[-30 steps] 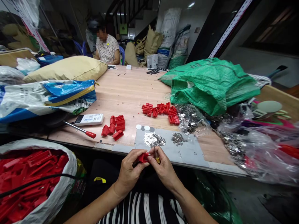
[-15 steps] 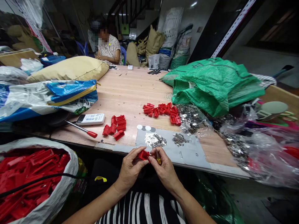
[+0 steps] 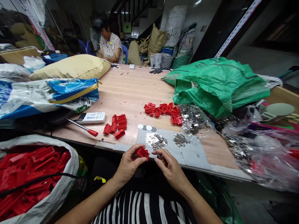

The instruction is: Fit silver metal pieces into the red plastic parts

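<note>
My left hand (image 3: pixel 128 163) grips a small red plastic housing (image 3: pixel 143 153) between thumb and fingers, just off the table's front edge. Close to its right side, my right hand (image 3: pixel 170 165) is closed round a thin screwdriver (image 3: pixel 158 154), mostly hidden by the fingers; its handle is yellow in the earlier frame. A small gap lies between the right fingertips and the housing; whether they also pinch a tiny part is unclear. Straight ahead, a pile of small shiny metal pieces (image 3: pixel 156 141) rests on a grey mat (image 3: pixel 191 152), with a smaller metal pile (image 3: pixel 181 140) to its right.
Red housings stand in a left group (image 3: pixel 117 123) and a farther group (image 3: pixel 163 109). A sack of red parts (image 3: pixel 76 155) is at lower left. A red-handled lever (image 3: pixel 92 133), white device (image 3: pixel 93 117), green sack (image 3: pixel 217 84) and plastic bags (image 3: pixel 275 152) flank the table. Another person (image 3: pixel 112 48) sits opposite.
My right fingers have drawn back from the red housing, which they touched before. The housing has turned in my left hand, and the screwdriver's yellow handle is now largely covered.
</note>
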`<state>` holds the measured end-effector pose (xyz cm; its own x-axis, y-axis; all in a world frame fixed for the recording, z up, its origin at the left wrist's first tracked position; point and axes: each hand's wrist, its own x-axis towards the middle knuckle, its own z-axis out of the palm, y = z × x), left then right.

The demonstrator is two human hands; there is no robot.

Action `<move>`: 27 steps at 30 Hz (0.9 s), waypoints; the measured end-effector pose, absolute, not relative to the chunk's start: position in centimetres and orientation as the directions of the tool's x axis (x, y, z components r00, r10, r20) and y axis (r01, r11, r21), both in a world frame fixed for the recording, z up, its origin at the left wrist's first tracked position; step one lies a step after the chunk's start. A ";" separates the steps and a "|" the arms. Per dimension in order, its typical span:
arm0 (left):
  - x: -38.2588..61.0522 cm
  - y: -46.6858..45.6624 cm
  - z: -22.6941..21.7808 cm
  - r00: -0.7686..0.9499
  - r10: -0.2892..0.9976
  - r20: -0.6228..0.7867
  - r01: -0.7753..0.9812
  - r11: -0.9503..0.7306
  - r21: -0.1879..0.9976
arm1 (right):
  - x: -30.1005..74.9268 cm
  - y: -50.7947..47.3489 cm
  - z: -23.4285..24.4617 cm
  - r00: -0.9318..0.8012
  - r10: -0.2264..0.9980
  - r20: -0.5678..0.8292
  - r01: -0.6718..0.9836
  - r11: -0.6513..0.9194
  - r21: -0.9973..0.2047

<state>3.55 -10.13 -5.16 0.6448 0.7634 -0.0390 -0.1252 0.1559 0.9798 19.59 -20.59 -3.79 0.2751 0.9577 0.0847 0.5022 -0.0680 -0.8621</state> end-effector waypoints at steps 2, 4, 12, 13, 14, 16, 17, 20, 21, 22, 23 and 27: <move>3.6 -10.0 -4.9 0.677 0.734 -0.055 -0.127 0.190 0.974 | 19.7 -20.3 -3.7 0.203 0.965 0.163 0.580 0.016 -0.815; 3.6 -10.1 -4.5 0.704 0.707 -0.070 -0.127 0.223 0.967 | 19.6 -20.0 -3.5 0.110 0.971 0.214 0.614 0.103 -0.782; 3.8 -10.2 -4.4 0.734 0.669 -0.119 -0.188 0.368 0.911 | 19.7 -19.4 -2.4 -0.084 0.973 0.215 0.622 0.220 -0.752; 3.8 -10.1 -4.4 0.734 0.668 -0.122 -0.194 0.378 0.905 | 19.7 -19.4 -2.4 -0.087 0.973 0.214 0.621 0.220 -0.752; 3.8 -10.1 -4.5 0.734 0.668 -0.125 -0.200 0.388 0.900 | 19.7 -19.4 -2.5 -0.084 0.973 0.214 0.620 0.220 -0.753; 3.9 -10.1 -4.6 0.734 0.667 -0.133 -0.208 0.406 0.890 | 19.7 -19.4 -2.6 -0.079 0.973 0.216 0.616 0.218 -0.757; 3.9 -10.1 -4.6 0.734 0.666 -0.138 -0.211 0.415 0.885 | 19.7 -19.4 -2.7 -0.079 0.973 0.219 0.613 0.220 -0.759; 3.9 -10.3 -4.6 0.739 0.657 -0.151 -0.218 0.445 0.869 | 19.7 -19.4 -2.8 -0.077 0.967 0.241 0.605 0.238 -0.760; 3.9 -10.3 -4.6 0.741 0.654 -0.154 -0.220 0.453 0.864 | 19.7 -19.5 -2.9 -0.074 0.965 0.252 0.605 0.245 -0.758; 3.9 -10.3 -4.6 0.741 0.653 -0.157 -0.222 0.459 0.861 | 19.7 -19.5 -2.9 -0.072 0.962 0.263 0.605 0.252 -0.756; 3.9 -10.3 -4.6 0.741 0.653 -0.158 -0.224 0.462 0.858 | 19.7 -19.5 -3.0 -0.071 0.960 0.271 0.604 0.257 -0.754; 3.8 -10.4 -4.6 0.748 0.643 -0.162 -0.228 0.479 0.848 | 19.5 -19.7 -3.0 -0.058 0.968 0.245 0.581 0.232 -0.780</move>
